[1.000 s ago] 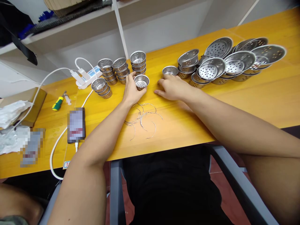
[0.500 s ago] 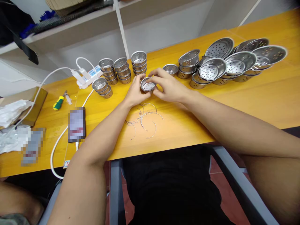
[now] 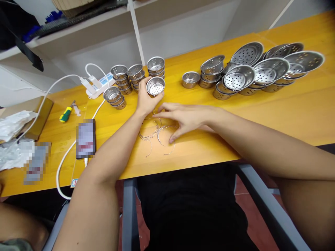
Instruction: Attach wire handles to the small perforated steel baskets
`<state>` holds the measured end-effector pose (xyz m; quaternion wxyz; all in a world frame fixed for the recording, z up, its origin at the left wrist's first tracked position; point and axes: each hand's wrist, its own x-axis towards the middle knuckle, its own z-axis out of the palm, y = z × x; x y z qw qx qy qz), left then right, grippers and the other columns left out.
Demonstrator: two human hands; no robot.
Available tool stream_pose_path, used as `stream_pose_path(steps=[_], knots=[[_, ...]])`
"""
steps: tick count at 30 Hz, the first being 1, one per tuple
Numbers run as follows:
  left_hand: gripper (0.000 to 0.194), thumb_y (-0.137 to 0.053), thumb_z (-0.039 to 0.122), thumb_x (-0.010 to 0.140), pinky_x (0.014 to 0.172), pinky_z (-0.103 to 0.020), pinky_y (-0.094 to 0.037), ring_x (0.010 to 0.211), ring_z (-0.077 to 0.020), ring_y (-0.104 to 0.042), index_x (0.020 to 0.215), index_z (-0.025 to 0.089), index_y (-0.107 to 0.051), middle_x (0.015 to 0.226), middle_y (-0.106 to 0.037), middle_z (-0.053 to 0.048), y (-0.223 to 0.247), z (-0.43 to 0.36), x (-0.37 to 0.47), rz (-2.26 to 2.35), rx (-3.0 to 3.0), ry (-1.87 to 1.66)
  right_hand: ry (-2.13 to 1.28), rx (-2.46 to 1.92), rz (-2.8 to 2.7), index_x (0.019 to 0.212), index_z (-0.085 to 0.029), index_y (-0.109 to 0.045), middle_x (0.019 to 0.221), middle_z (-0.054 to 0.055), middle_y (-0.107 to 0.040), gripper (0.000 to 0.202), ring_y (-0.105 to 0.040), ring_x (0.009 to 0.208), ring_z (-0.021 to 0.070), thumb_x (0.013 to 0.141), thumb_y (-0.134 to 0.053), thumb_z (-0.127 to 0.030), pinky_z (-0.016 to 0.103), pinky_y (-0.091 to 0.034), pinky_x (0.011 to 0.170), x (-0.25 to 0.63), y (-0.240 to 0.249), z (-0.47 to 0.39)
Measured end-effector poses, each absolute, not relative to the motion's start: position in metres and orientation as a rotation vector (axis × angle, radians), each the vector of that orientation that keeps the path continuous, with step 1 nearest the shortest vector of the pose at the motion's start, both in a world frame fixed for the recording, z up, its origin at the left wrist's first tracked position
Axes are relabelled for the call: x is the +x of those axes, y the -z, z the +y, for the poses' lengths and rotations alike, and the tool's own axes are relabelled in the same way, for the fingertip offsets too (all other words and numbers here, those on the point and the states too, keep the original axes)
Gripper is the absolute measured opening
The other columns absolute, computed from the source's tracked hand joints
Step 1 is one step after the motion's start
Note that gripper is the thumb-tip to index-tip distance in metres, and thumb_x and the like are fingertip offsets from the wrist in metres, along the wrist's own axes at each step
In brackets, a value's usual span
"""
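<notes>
A small perforated metal cup (image 3: 155, 86) is gripped in my left hand (image 3: 145, 101), raised in front of the stacked cups. My right hand (image 3: 183, 116) is spread over several thin curved wires (image 3: 149, 134) lying on the yellow table, its fingers apart. Its thumb is over the wires' right side, and no object shows in its grasp. Behind my left hand stand stacks of perforated cups (image 3: 119, 76). One single cup (image 3: 190, 80) sits alone on the table to the right of them.
Larger perforated bowls (image 3: 272, 71) are piled at the right on the table (image 3: 288, 115). At the left are a power strip (image 3: 98, 87) with white cables, a screwdriver (image 3: 66, 114), a phone (image 3: 86, 139), a second phone (image 3: 38, 163) and plastic bags (image 3: 15, 153).
My left hand has moved the cup slightly left and up toward the stacks. My right hand has left the cup, come nearer over the wires, and opened out.
</notes>
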<state>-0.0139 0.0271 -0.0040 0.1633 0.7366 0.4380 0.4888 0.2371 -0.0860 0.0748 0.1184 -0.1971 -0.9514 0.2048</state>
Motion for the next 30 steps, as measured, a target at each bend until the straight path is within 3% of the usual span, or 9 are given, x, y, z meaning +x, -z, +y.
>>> stream_pose_path(steps=[2, 5, 7, 13, 23, 30], knots=[[0.085, -0.102, 0.053, 0.093, 0.146, -0.063, -0.051, 0.164, -0.0366, -0.065, 0.159, 0.033, -0.053, 0.164, -0.064, -0.012, 0.009, 0.031, -0.014, 1.235, 2.068, -1.371, -0.545, -0.569, -2.82, 0.166, -0.024, -0.075, 0.156, 0.022, -0.066, 0.079, -0.07, 0.137, 0.0436, 0.101, -0.095, -0.063, 0.058, -0.06, 0.117, 0.229, -0.068, -0.09], [0.086, -0.104, 0.048, 0.091, 0.144, -0.062, -0.055, 0.161, -0.0358, -0.069, 0.158, 0.032, -0.053, 0.164, -0.066, -0.012, 0.008, 0.028, -0.01, 1.218, 2.047, -1.344, -0.534, -0.485, -2.831, 0.139, -0.021, -0.087, 0.138, 0.018, -0.071, 0.033, -0.073, 0.122, 0.0365, 0.117, -0.077, -0.044, 0.05, -0.06, 0.107, 0.222, -0.063, -0.09], [0.088, -0.105, 0.045, 0.089, 0.144, -0.062, -0.055, 0.162, -0.036, -0.069, 0.159, 0.034, -0.052, 0.167, -0.066, -0.012, 0.003, 0.022, -0.007, 1.226, 2.039, -1.32, -0.542, -0.461, -2.818, 0.126, -0.022, -0.088, 0.126, 0.014, -0.074, 0.023, -0.072, 0.115, 0.0316, 0.12, -0.07, -0.034, 0.043, -0.057, 0.098, 0.219, -0.063, -0.089], [0.086, -0.109, 0.039, 0.081, 0.143, -0.062, -0.056, 0.162, -0.0386, -0.066, 0.151, 0.032, -0.059, 0.16, -0.068, -0.011, -0.01, 0.01, -0.004, 1.246, 2.134, -1.296, -0.439, -0.583, -2.855, 0.104, -0.02, -0.08, 0.112, 0.009, -0.075, 0.018, -0.069, 0.1, 0.0255, 0.117, -0.067, -0.019, 0.035, -0.045, 0.077, 0.211, -0.064, -0.095], [0.091, -0.104, 0.061, 0.089, 0.143, -0.061, -0.053, 0.163, -0.038, -0.067, 0.158, 0.034, -0.053, 0.164, -0.069, -0.01, 0.001, 0.022, -0.011, 1.178, 2.131, -1.287, -0.625, -0.473, -2.644, 0.103, -0.024, -0.068, 0.107, 0.006, -0.074, 0.013, -0.066, 0.088, 0.0216, 0.114, -0.063, -0.02, 0.033, -0.049, 0.081, 0.223, -0.071, -0.088], [0.094, -0.104, 0.067, 0.088, 0.143, -0.06, -0.053, 0.164, -0.0383, -0.067, 0.158, 0.033, -0.052, 0.163, -0.07, -0.011, 0.002, 0.023, -0.01, 1.128, 2.139, -1.307, -0.65, -0.413, -2.593, 0.104, -0.024, -0.071, 0.109, 0.007, -0.074, 0.013, -0.068, 0.093, 0.0224, 0.115, -0.064, -0.025, 0.035, -0.054, 0.086, 0.231, -0.075, -0.082]])
